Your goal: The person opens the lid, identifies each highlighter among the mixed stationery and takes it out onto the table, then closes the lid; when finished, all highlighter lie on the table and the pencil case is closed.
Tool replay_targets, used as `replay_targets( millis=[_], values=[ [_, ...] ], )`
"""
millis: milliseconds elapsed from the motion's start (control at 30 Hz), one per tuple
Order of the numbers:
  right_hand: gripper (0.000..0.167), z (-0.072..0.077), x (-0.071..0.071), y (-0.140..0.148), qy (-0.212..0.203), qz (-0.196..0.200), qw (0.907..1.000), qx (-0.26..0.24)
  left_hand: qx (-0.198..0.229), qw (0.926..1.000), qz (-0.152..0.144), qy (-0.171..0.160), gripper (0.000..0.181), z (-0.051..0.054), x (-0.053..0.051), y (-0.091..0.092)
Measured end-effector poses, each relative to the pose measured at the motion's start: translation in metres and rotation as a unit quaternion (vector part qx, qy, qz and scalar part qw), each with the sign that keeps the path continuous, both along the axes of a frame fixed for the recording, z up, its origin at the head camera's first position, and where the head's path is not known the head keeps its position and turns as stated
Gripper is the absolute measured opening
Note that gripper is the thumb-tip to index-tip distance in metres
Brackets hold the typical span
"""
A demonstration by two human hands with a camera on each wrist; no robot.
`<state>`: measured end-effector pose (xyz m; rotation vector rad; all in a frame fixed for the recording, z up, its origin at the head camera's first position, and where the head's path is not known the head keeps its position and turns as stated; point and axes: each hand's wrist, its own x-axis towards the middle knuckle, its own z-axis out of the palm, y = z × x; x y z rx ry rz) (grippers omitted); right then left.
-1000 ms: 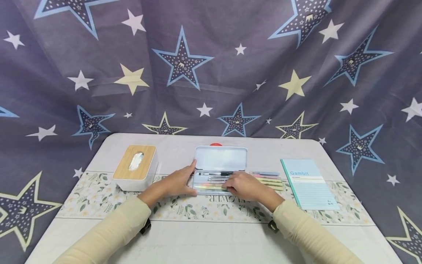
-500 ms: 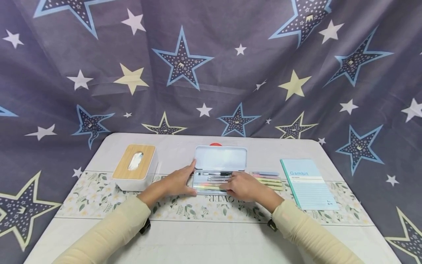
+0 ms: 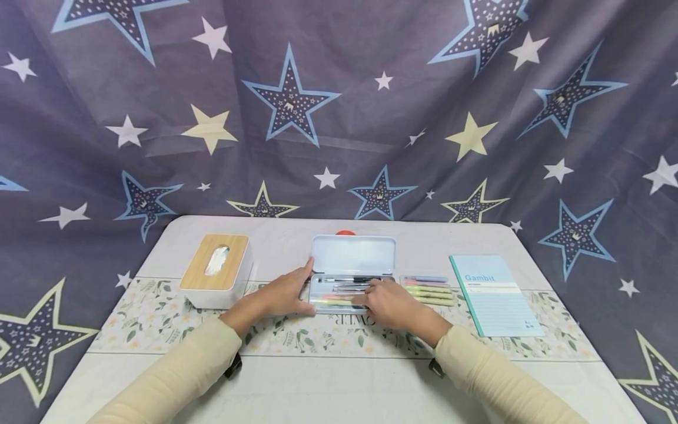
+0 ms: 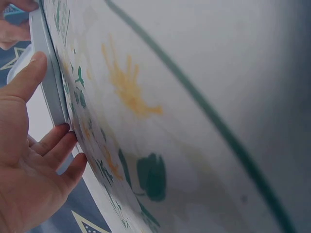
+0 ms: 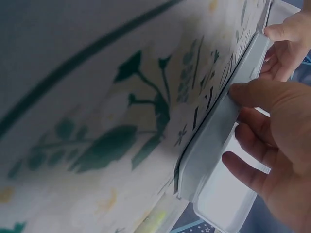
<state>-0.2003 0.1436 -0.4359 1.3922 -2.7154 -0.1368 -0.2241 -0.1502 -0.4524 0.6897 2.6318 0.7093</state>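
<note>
A pale metal pencil case [image 3: 354,253] lies with its lid raised at the middle of the table, pens [image 3: 339,301] in its tray. At its left end, the left hand [image 3: 285,292] rests with fingers spread; in the left wrist view that hand's [image 4: 34,145] thumb and fingertips touch the case [image 4: 52,87]. The right hand [image 3: 393,303] reaches over the tray's right part. In the right wrist view this hand [image 5: 277,136] has its thumb at the front wall of the case [image 5: 204,145] and bent fingers over the inside; whether they hold a pen is hidden.
Right of the case lies a clear pack of coloured pens [image 3: 431,290], then a light blue notebook [image 3: 498,294]. A tissue box with a wooden top [image 3: 203,265] stands at the left. Behind the lid is a red object [image 3: 346,232]. A starry cloth [image 3: 339,106] hangs behind the table.
The right hand has shifted slightly within the area over the tray, its fingers a little more raised. The left hand stays at the left end of the case.
</note>
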Motion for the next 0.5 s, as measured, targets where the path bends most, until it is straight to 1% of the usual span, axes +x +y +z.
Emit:
replay_targets(
  millis=[167,300,400,500],
  values=[
    [0.035,-0.0058,-0.0059,0.0019,-0.049,0.000,0.9978,-0.045,-0.001,1.0000,0.001,-0.001,0.126,-0.0010,0.0003,0.0005],
    [0.033,-0.0042,-0.0079,0.0040,-0.077,0.005,0.9946,-0.069,-0.002,1.0000,0.002,-0.005,0.127,-0.0009,0.0005,0.0007],
    [0.032,-0.0023,-0.0080,0.0053,-0.091,0.010,0.9924,-0.081,-0.001,1.0000,0.003,-0.005,0.127,-0.0001,0.0008,0.0007],
    [0.031,-0.0023,-0.0083,0.0060,-0.095,0.010,0.9914,-0.089,0.002,1.0000,0.004,-0.003,0.127,0.0005,0.0008,0.0006]
  ],
)
